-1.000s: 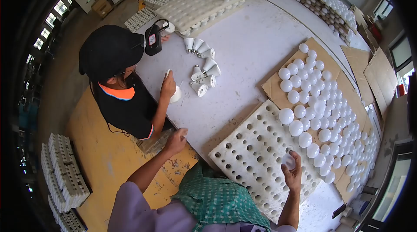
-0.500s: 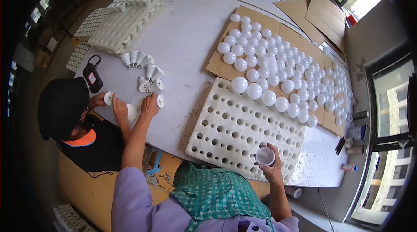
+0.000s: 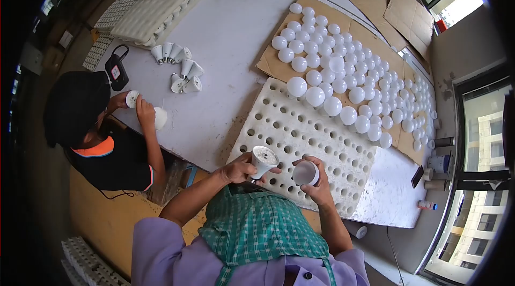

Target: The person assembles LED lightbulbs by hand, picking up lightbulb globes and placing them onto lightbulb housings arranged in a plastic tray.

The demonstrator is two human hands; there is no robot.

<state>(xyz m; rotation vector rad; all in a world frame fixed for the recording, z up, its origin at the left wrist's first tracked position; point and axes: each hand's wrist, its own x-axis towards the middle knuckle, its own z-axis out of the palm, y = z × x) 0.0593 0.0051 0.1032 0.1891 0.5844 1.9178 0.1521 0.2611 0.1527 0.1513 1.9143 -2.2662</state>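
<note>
The white cone-shaped bulb base (image 3: 263, 159) is held upright near the foam tray's near edge, its open top showing a dark-speckled disc. Just right of it, the translucent white dome cover (image 3: 306, 173) tilts its open mouth upward.

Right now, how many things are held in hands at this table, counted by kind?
Bulb housings: 2, one in the left hand, one with the co-worker's hands.
Dome covers: 2, one in the right hand, one with the co-worker.
Total: 4
</note>
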